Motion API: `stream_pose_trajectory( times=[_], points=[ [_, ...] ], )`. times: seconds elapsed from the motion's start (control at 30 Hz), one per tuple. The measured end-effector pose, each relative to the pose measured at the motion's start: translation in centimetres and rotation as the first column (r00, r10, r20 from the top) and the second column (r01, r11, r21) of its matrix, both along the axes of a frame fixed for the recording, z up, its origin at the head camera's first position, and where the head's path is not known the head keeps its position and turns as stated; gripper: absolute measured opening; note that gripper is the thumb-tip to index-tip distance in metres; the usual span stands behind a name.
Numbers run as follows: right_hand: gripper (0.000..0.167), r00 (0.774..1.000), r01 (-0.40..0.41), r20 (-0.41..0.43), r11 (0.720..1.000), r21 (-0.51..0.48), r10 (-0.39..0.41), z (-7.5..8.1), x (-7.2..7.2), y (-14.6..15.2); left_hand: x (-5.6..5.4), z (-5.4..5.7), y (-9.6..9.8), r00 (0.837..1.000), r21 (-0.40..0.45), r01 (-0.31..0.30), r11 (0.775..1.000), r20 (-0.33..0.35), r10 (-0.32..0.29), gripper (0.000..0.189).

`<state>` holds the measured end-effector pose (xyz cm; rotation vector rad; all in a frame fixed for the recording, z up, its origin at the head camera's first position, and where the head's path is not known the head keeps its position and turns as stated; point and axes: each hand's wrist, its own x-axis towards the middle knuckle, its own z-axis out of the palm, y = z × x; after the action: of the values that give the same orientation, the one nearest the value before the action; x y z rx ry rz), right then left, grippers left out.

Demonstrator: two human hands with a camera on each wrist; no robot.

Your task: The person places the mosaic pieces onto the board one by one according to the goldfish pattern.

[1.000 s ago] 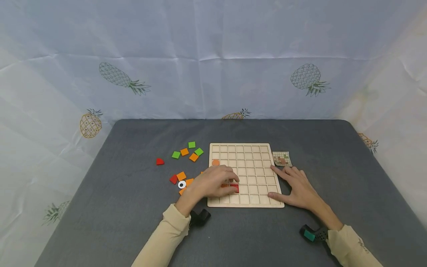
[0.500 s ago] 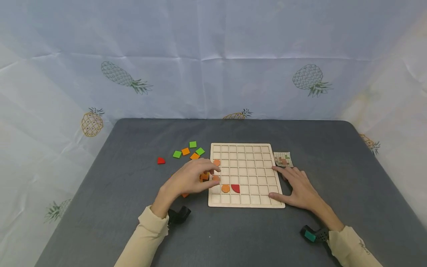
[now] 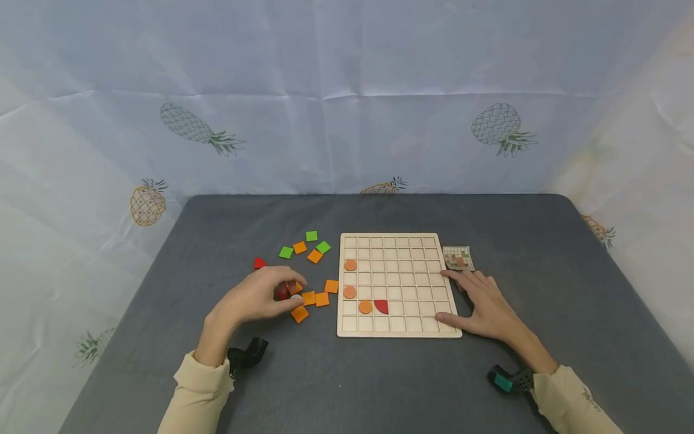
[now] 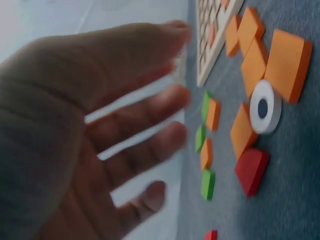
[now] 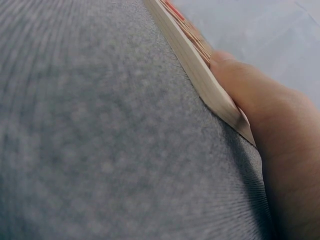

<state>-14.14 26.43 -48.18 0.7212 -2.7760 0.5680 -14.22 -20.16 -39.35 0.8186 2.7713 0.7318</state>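
My left hand [image 3: 255,294] hovers over a cluster of small tiles left of the wooden grid board [image 3: 412,277], fingers loosely bent and apart. Below it, the left wrist view shows a white round piece with a dark centre [image 4: 258,120], a red quarter-round tile [image 4: 251,171] and several orange square tiles [image 4: 285,62]. Nothing shows between these fingers. My right hand [image 3: 485,307] rests on the board's right edge, thumb on its face and fingers spread. Three orange discs, one of them low down [image 3: 365,307], and a red quarter-round piece [image 3: 382,307] lie in the grid's cells.
A small printed pattern card [image 3: 458,258] lies beside the board's upper right edge. Green square tiles [image 3: 286,252] and more orange ones [image 3: 300,247] are scattered behind the left hand. A red tile [image 3: 259,263] lies farther left. The dark table [image 3: 379,386] extends around everything.
My left hand has left the red quarter-round piece in its cell and moved left off the board to the loose tiles. The right hand stays at the board's edge.
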Motion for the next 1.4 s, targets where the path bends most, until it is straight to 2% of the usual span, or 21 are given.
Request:
stream_pose_trajectory(
  times=[0.1, 0.4, 0.5, 0.83, 1.07, 1.4],
  points=[
    [0.091, 1.0, 0.004, 0.022, 1.0, -0.003, -0.003, 0.1, 0.0, -0.1, 0.0, -0.1, -0.8, 0.998, -0.043, -0.016, 0.999, 0.052, 0.019, 0.022],
    [0.09, 0.999, 0.005, 0.041, 1.0, 0.0, -0.005, 0.3, 0.0, -0.2, -0.1, -0.7, -1.0, 0.999, -0.128, 0.004, 0.992, 0.035, 0.001, 0.022],
    [0.09, 1.0, -0.002, 0.031, 1.0, -0.003, 0.002, 0.2, 0.0, -0.2, -0.2, -0.9, -0.9, 0.999, -0.15, -0.006, 0.989, 0.041, 0.013, 0.022],
    [0.09, 1.0, -0.014, -0.003, 1.0, -0.006, 0.014, 0.2, -0.3, -0.2, -0.3, -1.4, -0.9, 0.999, -0.167, -0.044, 0.985, 0.016, 0.047, 0.026],
    [0.091, 1.0, -0.01, 0.003, 1.0, -0.005, 0.01, 0.0, -0.1, -0.1, -0.4, -1.6, -0.7, 0.999, -0.188, -0.045, 0.981, -0.033, 0.039, 0.028],
    [0.09, 1.0, 0.002, 0.024, 1.0, 0.007, -0.003, -0.1, -0.1, 0.0, -0.5, -1.7, -0.4, 0.999, -0.214, -0.033, 0.976, 0.002, 0.034, 0.031]
  ],
)
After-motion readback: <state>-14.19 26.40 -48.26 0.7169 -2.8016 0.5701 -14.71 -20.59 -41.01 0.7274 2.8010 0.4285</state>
